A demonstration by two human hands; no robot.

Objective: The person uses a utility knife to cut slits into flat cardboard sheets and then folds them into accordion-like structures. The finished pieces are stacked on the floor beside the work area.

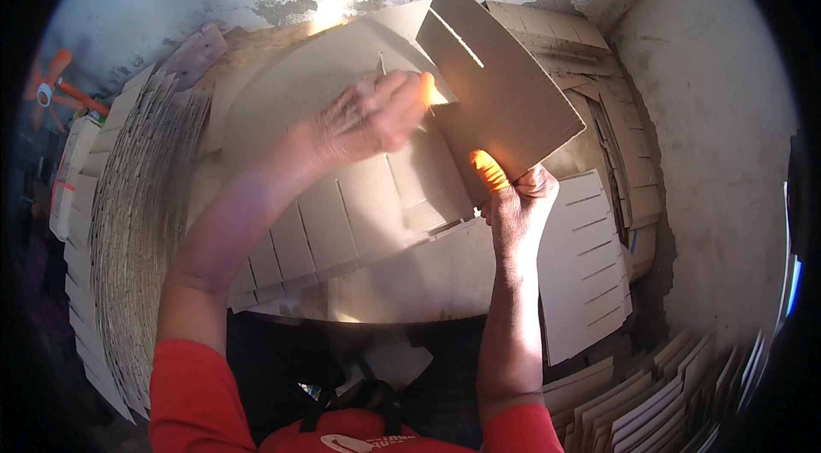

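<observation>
A slotted brown cardboard piece is held up and tilted over the work surface, with a narrow slit in its upper left part. My right hand grips its lower edge, and the thumb wears an orange finger cover. At the piece's left edge, my left hand is closed, slightly smeared by motion, with an orange cover on one digit. Whatever its fingers hold is hidden. Beneath both hands lie large cardboard sheets with parallel slits.
A tall stack of cardboard stands at the left. Slotted sheets lie at the right, with more cardboard upright at the lower right. An orange fan is at the far left. Peeling walls bound the back and right.
</observation>
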